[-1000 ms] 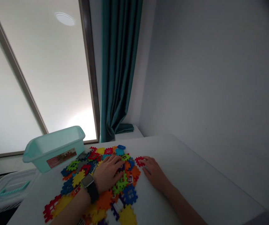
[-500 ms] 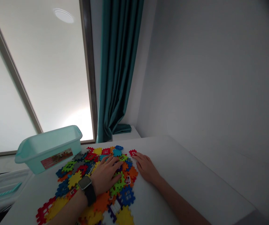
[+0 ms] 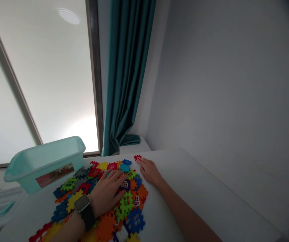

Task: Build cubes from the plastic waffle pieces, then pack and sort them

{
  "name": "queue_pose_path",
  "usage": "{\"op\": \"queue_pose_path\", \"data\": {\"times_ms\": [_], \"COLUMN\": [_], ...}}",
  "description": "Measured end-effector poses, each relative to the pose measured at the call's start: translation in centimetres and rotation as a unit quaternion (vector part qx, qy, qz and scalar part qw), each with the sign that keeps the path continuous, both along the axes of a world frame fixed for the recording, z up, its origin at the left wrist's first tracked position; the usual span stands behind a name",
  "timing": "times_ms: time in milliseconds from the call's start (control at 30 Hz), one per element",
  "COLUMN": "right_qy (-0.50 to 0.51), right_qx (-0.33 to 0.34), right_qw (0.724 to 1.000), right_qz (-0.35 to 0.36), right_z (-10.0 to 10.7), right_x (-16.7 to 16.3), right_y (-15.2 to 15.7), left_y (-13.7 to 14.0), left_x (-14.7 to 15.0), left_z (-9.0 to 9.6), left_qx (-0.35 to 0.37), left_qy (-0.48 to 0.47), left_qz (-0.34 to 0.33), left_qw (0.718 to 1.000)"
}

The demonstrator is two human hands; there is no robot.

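"What has your right hand [image 3: 149, 171] got?"

"My fingertips [image 3: 140, 160] are on a small red plastic square with bumpy edges [image 3: 136, 156]. My fingers are nearly straight and close together. I can't tell if my thumb pinches it or if my fingers only rest on top."

"Where is that red square?"

"Between ten and eleven o'clock from my right hand, on the smooth white table [image 3: 209, 191], near its far edge."

"How should you touch it?"

"Softly, I think. Flat fingers with a light push should slide it well. Too hard a push could tip it up, or send it off that edge."

"And your left hand [image 3: 109, 191]?"

"It's between eight and nine o'clock from my right hand. The fingers are spread and the thumb is out wide, over a big heap of bright plastic squares with bumpy edges [image 3: 126, 205]. I don't see it gripping one, but my palm hides some."

"Is that a good way to rest it?"

"I'd say so, if it's light. Leaning hard could make the heap skid."

"What's farther out?"

"A pale green plastic tub [image 3: 51, 168] stands near ten o'clock from my left hand. It's out of the way of both hands, so I don't think I'd bump it."
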State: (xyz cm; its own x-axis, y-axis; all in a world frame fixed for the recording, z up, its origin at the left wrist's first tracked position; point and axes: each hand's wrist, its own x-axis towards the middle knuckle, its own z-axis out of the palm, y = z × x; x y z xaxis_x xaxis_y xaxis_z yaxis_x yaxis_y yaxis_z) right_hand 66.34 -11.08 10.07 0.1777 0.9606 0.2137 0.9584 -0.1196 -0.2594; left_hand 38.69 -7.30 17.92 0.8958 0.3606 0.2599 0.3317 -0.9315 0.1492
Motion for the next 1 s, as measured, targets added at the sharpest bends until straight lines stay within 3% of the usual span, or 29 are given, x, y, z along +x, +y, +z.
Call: {"op": "queue_pose_path", "data": {"times_ms": [267,1000], "right_qy": [0.005,0.016], "right_qx": [-0.01,-0.017], "right_qw": [1.0,1.0], "right_qz": [-0.002,-0.011], "right_z": [0.1,0.0], "right_x": [0.4,0.5], "right_y": [1.7,1.1], "left_y": [0.3,1.0], "left_x": [-0.1,-0.3], "left_z": [0.2,0.0], "left_qx": [-0.001,0.015], "left_qy": [0.003,-0.005], "left_qz": [0.007,0.015], "left_qw": [1.0,1.0]}}
